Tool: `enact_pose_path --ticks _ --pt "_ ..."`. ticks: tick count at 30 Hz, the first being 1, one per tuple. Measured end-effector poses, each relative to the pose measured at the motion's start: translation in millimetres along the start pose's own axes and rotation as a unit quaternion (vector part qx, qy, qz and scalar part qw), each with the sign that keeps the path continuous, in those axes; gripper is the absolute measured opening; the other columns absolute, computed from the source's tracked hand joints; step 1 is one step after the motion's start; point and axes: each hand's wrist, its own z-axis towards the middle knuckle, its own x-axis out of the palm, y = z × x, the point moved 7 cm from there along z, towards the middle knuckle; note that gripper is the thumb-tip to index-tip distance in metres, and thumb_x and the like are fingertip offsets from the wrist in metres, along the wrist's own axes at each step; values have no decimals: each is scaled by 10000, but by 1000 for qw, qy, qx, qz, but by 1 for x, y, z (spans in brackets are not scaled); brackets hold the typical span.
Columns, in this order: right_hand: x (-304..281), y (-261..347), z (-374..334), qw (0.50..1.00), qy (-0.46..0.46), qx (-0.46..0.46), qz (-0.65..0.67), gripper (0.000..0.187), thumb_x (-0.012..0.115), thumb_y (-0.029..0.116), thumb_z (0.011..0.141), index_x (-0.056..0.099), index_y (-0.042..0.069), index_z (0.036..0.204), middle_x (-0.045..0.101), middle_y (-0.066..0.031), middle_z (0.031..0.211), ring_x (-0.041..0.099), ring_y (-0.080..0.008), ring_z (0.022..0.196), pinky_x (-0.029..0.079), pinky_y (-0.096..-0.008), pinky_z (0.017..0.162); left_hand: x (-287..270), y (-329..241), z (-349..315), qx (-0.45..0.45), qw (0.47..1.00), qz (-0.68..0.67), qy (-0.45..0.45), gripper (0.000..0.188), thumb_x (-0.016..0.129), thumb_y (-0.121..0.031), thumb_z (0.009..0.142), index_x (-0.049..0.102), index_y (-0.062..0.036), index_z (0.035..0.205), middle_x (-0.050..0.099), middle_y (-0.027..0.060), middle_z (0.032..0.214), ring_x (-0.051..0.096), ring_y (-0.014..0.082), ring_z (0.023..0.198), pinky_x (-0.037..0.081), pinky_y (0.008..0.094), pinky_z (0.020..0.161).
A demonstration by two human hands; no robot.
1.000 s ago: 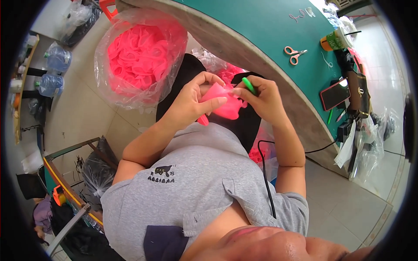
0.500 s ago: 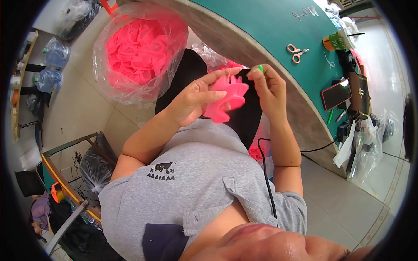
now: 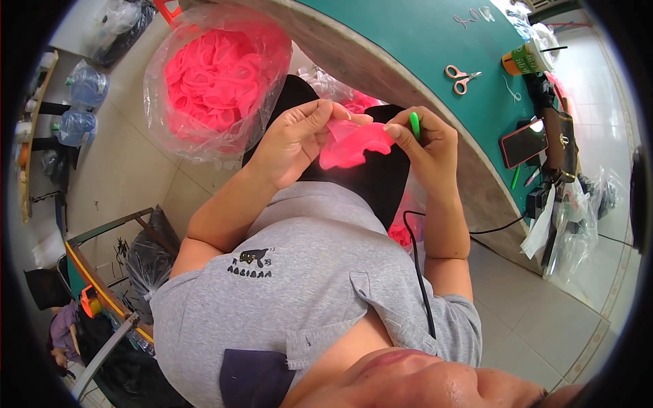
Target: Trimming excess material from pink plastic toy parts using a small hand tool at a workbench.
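One pink piece (image 3: 352, 147), pinched at both ends

It's at 3 o'clock off the left hand (image 3: 297, 139), 9 o'clock off the right hand (image 3: 435, 144), long axis roughly 9-to-3, so neither's nearer. Both are closed to a pinch on it; right also tucks a green stick (image 3: 414, 125). Scissors (image 3: 465, 77) further out, right's 1 o'clock.

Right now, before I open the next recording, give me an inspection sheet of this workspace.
Surface: green tabletop, scissors lying on it
Things in hand: soft pink piece; slim green object in the right hand
Clutter: drink cup, phone, brown bag
Hands: left hand and right hand both pinch the pink piece
Cables: black cable over the grey shirt
Surroundings: plastic bag of pink pieces; blue water jugs at left
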Motion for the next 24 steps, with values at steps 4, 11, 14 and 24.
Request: enact_pose_path --ticks 4,11,14,24 --pt "2 -4 1 999 -5 17 50 115 639 98 893 587 -2 870 530 34 735 437 -20 625 332 -175 534 -3 11 0 -66 998 -25 -2 353 530 -298 956 591 7 1121 624 133 1148 589 191 1070 480 356 922" --pt "9 -12 2 998 2 40 49 129 617 124 915 591 -1 891 543 39 757 439 -12 641 336 -164 548 12 27 -3 -109 985 126 44 446 669 -272 879 549 -8 1217 643 70 1055 578 121 1019 454 266 870" --pt "13 -11 5 998 19 46 32 138 607 123 921 613 -15 921 567 26 789 474 -27 688 380 -176 597 10 24 -3 -64 988 128 51 438 680 -280 869 551 -11 1191 641 65 1050 586 123 999 457 270 869" --pt "22 -27 2 989 115 62 76 289 556 274 956 597 -11 987 569 25 867 475 -41 777 389 -191 677 -5 0 -1 30 995 64 -64 347 728 -196 827 576 -13 1081 645 63 972 624 123 867 506 256 763"
